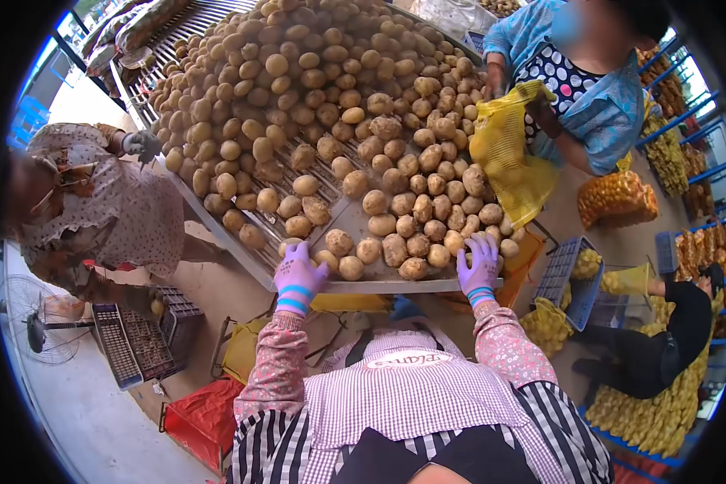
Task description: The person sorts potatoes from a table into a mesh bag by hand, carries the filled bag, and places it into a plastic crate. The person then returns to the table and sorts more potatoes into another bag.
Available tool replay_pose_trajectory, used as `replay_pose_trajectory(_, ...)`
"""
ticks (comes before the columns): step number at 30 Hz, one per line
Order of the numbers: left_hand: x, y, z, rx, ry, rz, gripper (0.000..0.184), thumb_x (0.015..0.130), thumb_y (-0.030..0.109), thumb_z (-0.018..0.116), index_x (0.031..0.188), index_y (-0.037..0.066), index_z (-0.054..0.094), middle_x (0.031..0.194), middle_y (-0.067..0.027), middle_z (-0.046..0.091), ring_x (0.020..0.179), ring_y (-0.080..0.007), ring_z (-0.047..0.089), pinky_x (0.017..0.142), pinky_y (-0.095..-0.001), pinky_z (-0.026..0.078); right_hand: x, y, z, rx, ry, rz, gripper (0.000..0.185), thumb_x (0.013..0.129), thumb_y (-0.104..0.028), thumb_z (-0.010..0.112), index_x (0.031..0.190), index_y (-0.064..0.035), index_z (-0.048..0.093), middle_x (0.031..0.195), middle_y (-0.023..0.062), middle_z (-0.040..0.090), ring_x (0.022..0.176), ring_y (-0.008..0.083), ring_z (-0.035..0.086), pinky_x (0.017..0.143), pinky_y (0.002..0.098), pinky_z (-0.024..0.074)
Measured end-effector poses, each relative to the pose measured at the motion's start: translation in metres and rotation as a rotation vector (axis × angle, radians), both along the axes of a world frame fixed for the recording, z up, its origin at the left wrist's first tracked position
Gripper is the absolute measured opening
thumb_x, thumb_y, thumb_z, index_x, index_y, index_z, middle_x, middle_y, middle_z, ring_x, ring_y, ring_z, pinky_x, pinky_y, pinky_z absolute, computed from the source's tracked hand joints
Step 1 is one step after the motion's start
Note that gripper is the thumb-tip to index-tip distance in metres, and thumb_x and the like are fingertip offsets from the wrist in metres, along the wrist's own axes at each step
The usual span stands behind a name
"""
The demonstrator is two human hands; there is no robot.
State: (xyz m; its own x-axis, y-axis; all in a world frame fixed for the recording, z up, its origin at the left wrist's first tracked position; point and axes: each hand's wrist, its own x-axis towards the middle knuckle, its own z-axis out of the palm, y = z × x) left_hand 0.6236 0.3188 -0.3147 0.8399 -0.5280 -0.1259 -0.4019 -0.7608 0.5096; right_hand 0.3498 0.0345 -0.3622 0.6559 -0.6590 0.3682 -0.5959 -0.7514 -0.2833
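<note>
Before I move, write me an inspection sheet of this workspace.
Surface: metal table, slats and plate partly bare amid the load.
Job's things: potatoes, heaped toward the far side, sparser near the front edge; some look soil-marked.
Clutter: dark crates and a red bag at lower left, blue crate at right.
Hands: left hand, gloved, at the front edge, grip unclear; right hand, gloved, fingers spread beside potatoes.
Cables: nothing seen.
Surroundings: fan at left; one person each side, the right one holding a yellow mesh bag; another, in black, near filled sacks.
</note>
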Motion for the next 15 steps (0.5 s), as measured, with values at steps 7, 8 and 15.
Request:
replay_pose_trajectory(7,-0.016,-0.046,-0.017,0.014,0.085,-0.312,0.055,0.083,0.038,0.076,0.131,0.013,0.061,0.129,-0.0138,0.062,0.114,-0.0325,0.066,0.097,-0.0449,0.053,-0.001,0.000,0.001,-0.004,-0.009,0.005,0.027,0.091,-0.022,0.069,0.112,-0.0064,0.067,0.128,0.0136,0.063,0.134,0.0395,0.047,0.116,0.0482,0.0368)
replay_pose_trajectory(8,-0.019,-0.051,-0.022,-0.223,0.286,-0.386,0.051,0.084,0.035,0.075,0.129,0.013,0.063,0.129,-0.0129,0.063,0.115,-0.0332,0.066,0.097,-0.0438,0.054,-0.003,0.001,0.001,-0.004,-0.011,0.004,0.027,0.091,-0.022,0.069,0.112,-0.0064,0.067,0.128,0.0136,0.063,0.134,0.0395,0.047,0.116,0.0482,0.0368)
replay_pose_trajectory(15,0.025,-0.112,0.004,-0.105,-0.035,-0.325,0.049,0.085,0.026,0.072,0.132,0.017,0.063,0.138,-0.0086,0.061,0.119,-0.0311,0.064,0.098,-0.0427,0.054,-0.002,0.000,0.002,0.002,-0.021,-0.004,0.027,0.090,-0.022,0.069,0.112,-0.0068,0.067,0.128,0.0135,0.063,0.134,0.0395,0.047,0.115,0.0481,0.0375)
